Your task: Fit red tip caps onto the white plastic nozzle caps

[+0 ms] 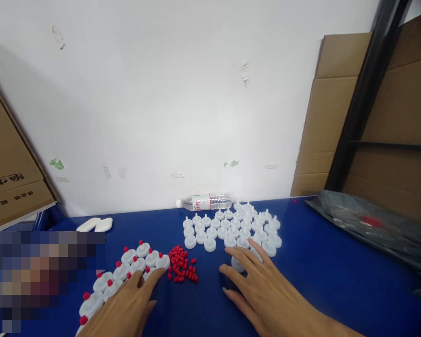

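Note:
My left hand [126, 304] is low at the left, over the near side of a group of white nozzle lids with red tips [129, 255]. Its fingers are apart, and I see nothing gripped in them; some lids are hidden beneath it. To the right of these lies a pile of small red caps [181, 265]. My right hand [256, 290] has its fingers spread at the near edge of a cluster of plain white nozzle lids [233, 232]. One white lid [237, 265] shows partly beneath its fingers. Whether the fingertips touch it, I cannot tell.
A clear plastic bottle [206, 202] lies on its side against the wall. Two white rounded objects [95, 224] are at the back left of the blue tabletop [308, 262]. Dark plastic sheeting [368, 224] lies at right, beside cardboard [331, 112]. A blurred patch covers the lower left.

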`<act>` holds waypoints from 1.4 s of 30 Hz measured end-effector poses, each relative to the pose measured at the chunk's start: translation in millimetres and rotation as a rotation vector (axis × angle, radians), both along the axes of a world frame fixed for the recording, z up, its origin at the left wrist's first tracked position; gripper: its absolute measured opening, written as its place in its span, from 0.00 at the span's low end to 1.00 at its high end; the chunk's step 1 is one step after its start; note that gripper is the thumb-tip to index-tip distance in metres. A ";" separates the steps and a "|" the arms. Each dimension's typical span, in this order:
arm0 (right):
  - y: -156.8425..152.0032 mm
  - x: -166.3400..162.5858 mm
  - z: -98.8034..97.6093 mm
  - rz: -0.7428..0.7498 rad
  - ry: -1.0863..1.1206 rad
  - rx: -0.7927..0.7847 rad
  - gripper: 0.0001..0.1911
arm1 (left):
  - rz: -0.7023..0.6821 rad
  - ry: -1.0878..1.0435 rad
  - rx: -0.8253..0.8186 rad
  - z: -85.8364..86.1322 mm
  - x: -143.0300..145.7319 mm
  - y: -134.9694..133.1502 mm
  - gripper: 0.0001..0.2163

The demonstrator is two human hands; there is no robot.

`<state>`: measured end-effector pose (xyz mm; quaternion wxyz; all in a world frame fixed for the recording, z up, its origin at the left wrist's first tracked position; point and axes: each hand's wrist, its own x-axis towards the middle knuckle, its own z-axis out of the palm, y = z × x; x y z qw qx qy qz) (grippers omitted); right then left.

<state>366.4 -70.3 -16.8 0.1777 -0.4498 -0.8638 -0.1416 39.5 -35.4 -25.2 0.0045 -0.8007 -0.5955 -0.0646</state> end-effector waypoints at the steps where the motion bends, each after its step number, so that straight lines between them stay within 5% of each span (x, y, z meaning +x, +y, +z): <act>1: 0.2 -0.2 -0.1 0.000 0.003 0.005 0.15 | -0.012 -0.027 -0.009 1.2 2.2 0.2 0.25; 9: 0.8 0.9 -2.1 -0.009 0.008 0.041 0.14 | -0.002 -0.051 -0.119 21.2 17.9 6.7 0.27; 16: -0.5 2.0 -8.5 0.013 0.044 0.086 0.13 | -0.059 -0.042 -0.031 18.8 19.4 7.9 0.25; 24: -7.9 -2.6 0.1 0.134 0.136 -0.059 0.24 | -0.055 -0.016 0.021 10.9 33.9 13.8 0.22; 31: -6.2 -0.2 6.7 0.110 0.291 -0.280 0.25 | -0.128 -0.072 0.015 31.9 43.5 11.8 0.16; 42: -12.4 -2.6 4.9 0.093 0.332 -0.216 0.33 | -0.124 -0.007 -0.015 42.8 54.4 7.6 0.16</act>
